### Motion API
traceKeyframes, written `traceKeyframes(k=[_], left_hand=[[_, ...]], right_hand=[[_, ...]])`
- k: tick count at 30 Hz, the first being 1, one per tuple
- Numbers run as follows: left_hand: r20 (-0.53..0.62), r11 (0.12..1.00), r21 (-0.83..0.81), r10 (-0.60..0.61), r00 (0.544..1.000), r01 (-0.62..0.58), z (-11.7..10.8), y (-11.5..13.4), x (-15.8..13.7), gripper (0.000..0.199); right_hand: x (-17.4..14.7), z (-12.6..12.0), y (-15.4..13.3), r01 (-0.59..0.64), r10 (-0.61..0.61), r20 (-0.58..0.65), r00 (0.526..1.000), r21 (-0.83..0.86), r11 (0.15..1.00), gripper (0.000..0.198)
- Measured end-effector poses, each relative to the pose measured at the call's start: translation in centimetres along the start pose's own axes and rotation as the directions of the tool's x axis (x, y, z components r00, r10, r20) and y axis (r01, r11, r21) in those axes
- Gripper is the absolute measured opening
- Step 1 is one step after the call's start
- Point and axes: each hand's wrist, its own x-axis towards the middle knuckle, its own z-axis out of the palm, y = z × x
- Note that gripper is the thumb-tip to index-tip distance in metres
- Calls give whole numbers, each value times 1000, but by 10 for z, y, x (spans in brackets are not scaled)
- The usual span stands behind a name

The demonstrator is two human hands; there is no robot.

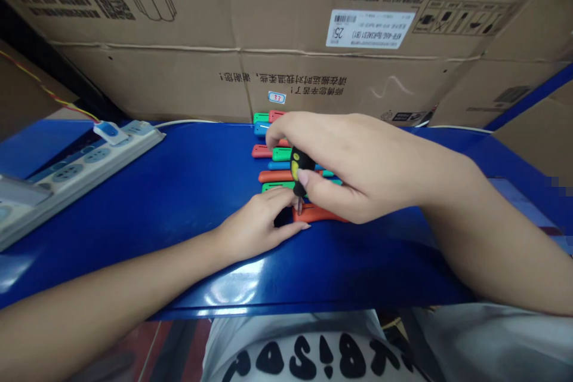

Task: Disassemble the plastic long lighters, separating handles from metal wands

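My right hand [353,161] is closed around a black and yellow screwdriver [296,168], held upright with its shaft pointing down. The screwdriver's tip meets the left end of an orange plastic handle-like piece [319,213] lying on the blue table. My left hand [264,218] pinches that same end of the orange piece between thumb and fingers. Just behind it lie several similar pieces in a loose stack: a green piece [268,187], a red-orange piece [273,176], a blue piece [262,128] and others. My right hand hides their right ends.
A large cardboard box [179,83] stands as a wall along the back of the blue table [201,185]. At the left lies a white power strip [89,161] with a plug [110,132] in it. A thin white cable [188,122] runs along the back edge.
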Motion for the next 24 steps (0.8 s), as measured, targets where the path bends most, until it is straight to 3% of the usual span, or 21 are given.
traceKeyframes(k=[11, 15, 18, 24], left_hand=[[0, 999, -8, -32, 999, 32, -1, 0, 1, 23], [43, 995, -77, -54, 998, 57, -7, 1, 5, 21], [87, 991, -86, -96, 991, 104, -14, 7, 8, 21], [193, 992, -29, -115, 974, 123, -23, 14, 15, 6]], right_hand=[[0, 4, -4, 19, -19, -78, 997, 2, 1000, 30], [-4, -7, -6, -21, 35, -286, 957, 54, 998, 14], [-9, -17, -3, -85, 96, -391, 915, 46, 995, 22], [-16, -7, 14, -38, 30, -268, 963, -26, 999, 29]])
